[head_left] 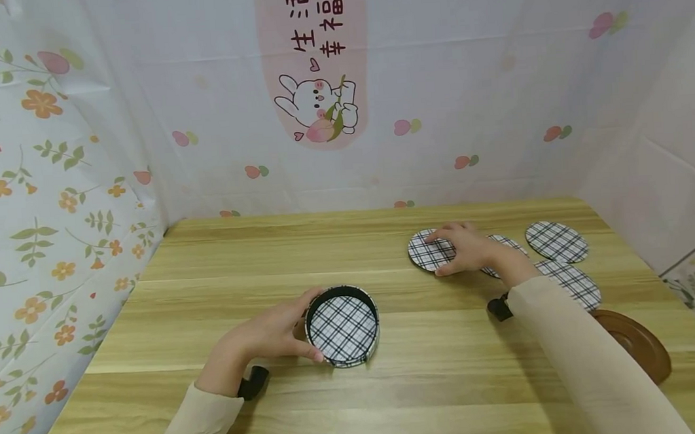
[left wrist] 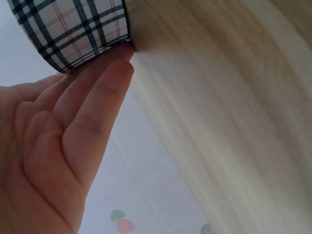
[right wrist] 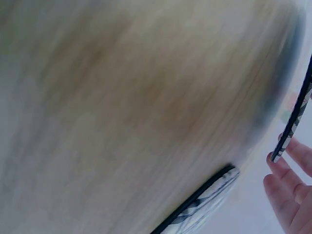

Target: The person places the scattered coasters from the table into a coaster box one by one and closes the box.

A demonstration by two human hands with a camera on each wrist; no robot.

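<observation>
In the head view a round plaid coaster holder (head_left: 373, 347) stands on the table, with a plaid coaster (head_left: 343, 325) lying inside it. My left hand (head_left: 271, 332) holds its left side, thumb at the front and fingers behind; the left wrist view shows fingertips against its plaid wall (left wrist: 78, 29). Farther right, my right hand (head_left: 467, 249) grips a round plaid coaster (head_left: 424, 249) by its edge. The right wrist view shows this coaster (right wrist: 294, 122) raised off the tabletop, fingertips at its rim.
Beyond and beneath the right forearm lie more plaid coasters, one partly covered (head_left: 505, 243), one at the back (head_left: 556, 241) and one nearer (head_left: 578, 283). A brown round dish-like piece (head_left: 643, 349) sits partly behind the right sleeve. Patterned cloth (head_left: 435, 94) hangs behind the wooden table (head_left: 428, 396).
</observation>
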